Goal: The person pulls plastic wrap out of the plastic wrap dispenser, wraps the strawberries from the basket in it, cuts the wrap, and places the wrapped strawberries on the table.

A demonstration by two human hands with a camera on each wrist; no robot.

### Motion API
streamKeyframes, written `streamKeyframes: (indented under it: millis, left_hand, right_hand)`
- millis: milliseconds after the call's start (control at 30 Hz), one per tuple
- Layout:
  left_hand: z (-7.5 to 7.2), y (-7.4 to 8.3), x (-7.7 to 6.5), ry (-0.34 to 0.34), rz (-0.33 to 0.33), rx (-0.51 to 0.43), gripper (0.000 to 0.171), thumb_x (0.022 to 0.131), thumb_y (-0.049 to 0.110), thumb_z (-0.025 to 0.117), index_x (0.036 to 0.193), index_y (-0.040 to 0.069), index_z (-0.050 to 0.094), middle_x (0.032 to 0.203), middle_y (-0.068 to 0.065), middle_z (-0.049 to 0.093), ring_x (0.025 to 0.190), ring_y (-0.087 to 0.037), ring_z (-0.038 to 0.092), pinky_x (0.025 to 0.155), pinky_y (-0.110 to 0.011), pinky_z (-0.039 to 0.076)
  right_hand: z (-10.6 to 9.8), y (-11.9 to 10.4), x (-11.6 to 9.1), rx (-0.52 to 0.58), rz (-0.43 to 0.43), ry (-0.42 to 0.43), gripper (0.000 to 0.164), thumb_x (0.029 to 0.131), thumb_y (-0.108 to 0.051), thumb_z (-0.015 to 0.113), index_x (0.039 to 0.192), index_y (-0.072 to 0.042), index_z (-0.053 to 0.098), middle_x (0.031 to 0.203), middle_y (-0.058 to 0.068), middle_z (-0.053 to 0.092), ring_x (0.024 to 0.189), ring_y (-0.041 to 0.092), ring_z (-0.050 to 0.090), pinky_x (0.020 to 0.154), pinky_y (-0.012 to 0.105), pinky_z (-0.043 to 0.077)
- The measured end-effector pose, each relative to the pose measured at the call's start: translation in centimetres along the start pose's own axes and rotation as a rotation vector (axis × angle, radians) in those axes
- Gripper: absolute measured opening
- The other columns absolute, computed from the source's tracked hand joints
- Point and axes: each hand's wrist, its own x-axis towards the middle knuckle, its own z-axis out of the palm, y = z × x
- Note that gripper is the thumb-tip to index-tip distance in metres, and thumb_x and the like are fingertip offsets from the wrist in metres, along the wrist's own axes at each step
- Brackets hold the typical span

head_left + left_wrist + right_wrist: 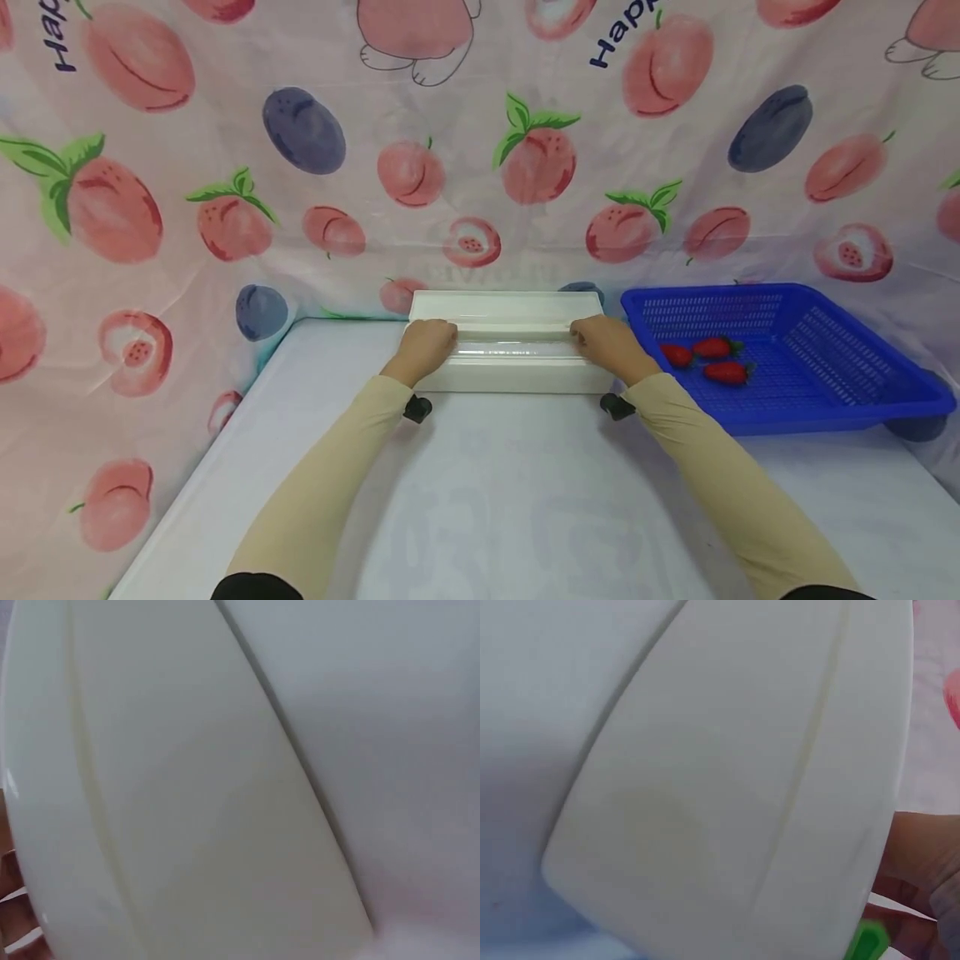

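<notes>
A white cling film dispenser lies across the far part of the table, its lid raised at the back. Clear cling film shows as a shiny strip along its opening. My left hand is over the dispenser's left end, fingers curled and pinching the film. At the other end, my right hand pinches it the same way. In both wrist views the dispenser's smooth front fills most of the picture, with curled fingers partly hidden behind it. A small green part shows beside the right fingers.
A blue plastic basket stands to the right of the dispenser, close to my right forearm. Several strawberries lie in it. Behind the white table hangs a fruit-patterned cloth.
</notes>
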Motion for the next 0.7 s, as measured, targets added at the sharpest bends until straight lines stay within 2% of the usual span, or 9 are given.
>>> streamKeyframes:
  millis: [100,200,367,533,600,700]
  left_hand:
    - [0.1,-0.6,-0.5,0.067,0.018,0.026,0.016,0.087,0.008,0.059,0.073,0.007,0.067,0.074,-0.007,0.069,0.066,-0.023,0.063,0.062,-0.038,0.049]
    - [-0.1,-1.0,-0.9,0.107,0.02,0.045,0.013,0.086,0.009,0.063,0.074,0.008,0.068,0.074,-0.007,0.069,0.071,-0.023,0.066,0.066,-0.039,0.05]
    - [-0.4,-1.7,-1.4,0.129,0.004,0.044,0.009,0.085,0.015,0.067,0.08,0.01,0.073,0.077,-0.005,0.069,0.076,-0.022,0.067,0.073,-0.038,0.05]
    - [-0.7,-2.1,-1.7,0.143,-0.015,0.011,0.006,0.083,0.015,0.069,0.082,0.011,0.074,0.078,-0.005,0.069,0.076,-0.023,0.066,0.075,-0.039,0.05]
    - [-0.7,-2.2,-1.8,0.142,-0.024,0.001,0.006,0.083,0.015,0.069,0.082,0.011,0.074,0.079,-0.005,0.07,0.076,-0.023,0.066,0.075,-0.039,0.05]
    - [-0.7,-2.3,-1.9,0.142,-0.038,-0.012,0.007,0.084,0.015,0.069,0.083,0.01,0.074,0.078,-0.006,0.069,0.075,-0.023,0.066,0.073,-0.039,0.049]
  right_hand:
    - [0.1,0.4,-0.4,-0.015,-0.007,0.061,0.019,0.081,-0.004,0.064,0.099,0.0,0.068,0.087,0.013,0.071,0.078,0.028,0.066,0.074,0.042,0.053]
    - [0.2,0.6,-0.9,-0.022,-0.019,0.115,0.013,0.079,-0.001,0.065,0.091,-0.001,0.069,0.081,0.012,0.07,0.073,0.027,0.065,0.071,0.042,0.053]
    - [0.1,0.6,-1.1,0.001,-0.02,0.206,0.005,0.079,0.001,0.063,0.079,-0.003,0.066,0.072,0.011,0.065,0.064,0.024,0.057,0.063,0.041,0.05]
    - [0.0,0.7,-1.1,0.031,0.002,0.31,0.006,0.082,0.002,0.06,0.08,-0.001,0.065,0.071,0.012,0.063,0.062,0.025,0.056,0.062,0.041,0.049]
    - [-0.1,0.7,-1.1,0.057,0.015,0.321,0.009,0.082,0.001,0.059,0.085,0.0,0.067,0.077,0.014,0.067,0.067,0.027,0.061,0.066,0.043,0.051]
    - [-0.2,0.6,-1.2,0.151,0.037,0.249,0.016,0.084,-0.009,0.061,0.094,0.0,0.068,0.088,0.015,0.069,0.08,0.03,0.063,0.075,0.045,0.051]
